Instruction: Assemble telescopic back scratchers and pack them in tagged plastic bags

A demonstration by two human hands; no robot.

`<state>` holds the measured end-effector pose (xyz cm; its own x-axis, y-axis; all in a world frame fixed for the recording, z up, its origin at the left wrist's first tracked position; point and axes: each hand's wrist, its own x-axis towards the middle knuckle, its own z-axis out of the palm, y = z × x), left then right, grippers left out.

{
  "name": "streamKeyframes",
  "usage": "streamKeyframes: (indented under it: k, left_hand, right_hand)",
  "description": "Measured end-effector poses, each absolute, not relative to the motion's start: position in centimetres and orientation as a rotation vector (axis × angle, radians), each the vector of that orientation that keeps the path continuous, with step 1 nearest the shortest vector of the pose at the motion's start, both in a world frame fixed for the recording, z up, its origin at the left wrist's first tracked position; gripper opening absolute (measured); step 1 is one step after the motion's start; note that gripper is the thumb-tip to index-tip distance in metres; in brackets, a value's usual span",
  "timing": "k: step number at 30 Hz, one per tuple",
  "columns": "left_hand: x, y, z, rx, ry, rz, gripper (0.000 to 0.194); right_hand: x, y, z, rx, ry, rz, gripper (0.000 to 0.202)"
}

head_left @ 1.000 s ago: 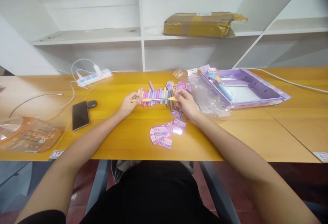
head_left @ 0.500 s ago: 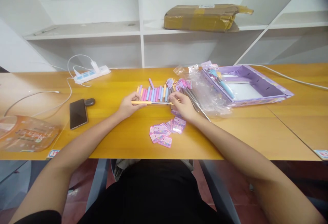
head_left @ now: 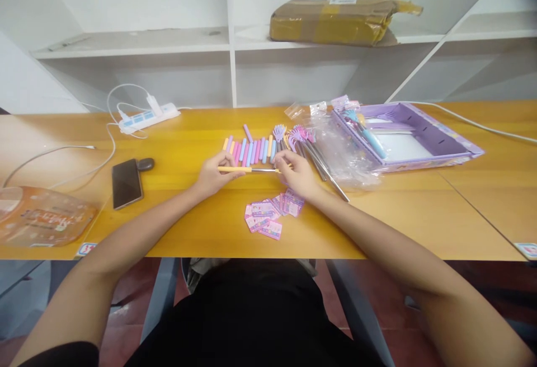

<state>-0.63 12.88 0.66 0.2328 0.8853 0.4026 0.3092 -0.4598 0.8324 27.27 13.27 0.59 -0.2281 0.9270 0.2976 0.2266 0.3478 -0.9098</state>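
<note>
My left hand (head_left: pixel 213 175) is closed on the yellow handle (head_left: pixel 235 169) of a back scratcher, held level above the table. My right hand (head_left: pixel 298 175) pinches the other end of its thin metal rod (head_left: pixel 263 170), where a bit of yellow shows; the fingers mostly hide the head. Just beyond my hands lies a row of coloured handles (head_left: pixel 255 151) in pink, purple, blue and yellow. Beside my right hand rest several claw-headed back scratcher rods (head_left: pixel 321 160). Small pink and purple cards (head_left: pixel 263 210) are spread nearer to me.
On the right, clear plastic bags (head_left: pixel 342 154) lie against a purple box (head_left: pixel 451 157) with packed scratchers on its rim. A phone (head_left: pixel 127 184), power strip (head_left: pixel 149 119) and orange bag (head_left: pixel 50 219) are on the left. A taped parcel (head_left: pixel 331 22) sits on the shelf behind.
Both hands keep hold of the back scratcher. The bare rod between handle and right hand looks slightly shorter. The whole view has shifted a little.
</note>
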Motion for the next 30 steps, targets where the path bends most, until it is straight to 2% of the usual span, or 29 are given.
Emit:
streamKeyframes:
  k: [7, 13, 17, 21, 23, 26, 30]
  left_hand:
    - [0.2, 12.2, 0.5, 1.905, 1.030, 1.243, 0.038]
    - [0.6, 11.5, 1.2, 1.884, 1.082, 1.289, 0.048]
    - [-0.3, 12.5, 3.8, 1.921, 1.143, 1.250, 0.052]
    - [-2.1, 13.5, 7.5, 1.978, 1.231, 1.151, 0.049]
    - [-3.1, 13.1, 9.0, 2.031, 1.320, 1.131, 0.044]
    - [-4.3, 10.6, 10.0, 2.221, 1.419, 0.954, 0.037]
    - [-4.4, 4.5, 8.7, 2.750, 1.416, 0.492, 0.036]
  right_hand:
    - [26.8, 12.9, 0.4, -1.045, -1.640, 0.980, 0.032]
    - [26.9, 12.1, 1.4, -0.997, -1.627, 1.011, 0.038]
    - [27.2, 12.0, 3.7, -0.942, -1.719, 0.985, 0.037]
    - [27.7, 12.5, 6.0, -0.883, -1.824, 0.921, 0.028]
    - [28.3, 12.3, 6.8, -0.848, -1.878, 0.810, 0.028]
    - [29.6, 10.3, 7.3, -0.816, -2.061, 0.458, 0.014]
    - [30.4, 5.0, 6.8, -0.759, -2.379, -0.013, 0.030]
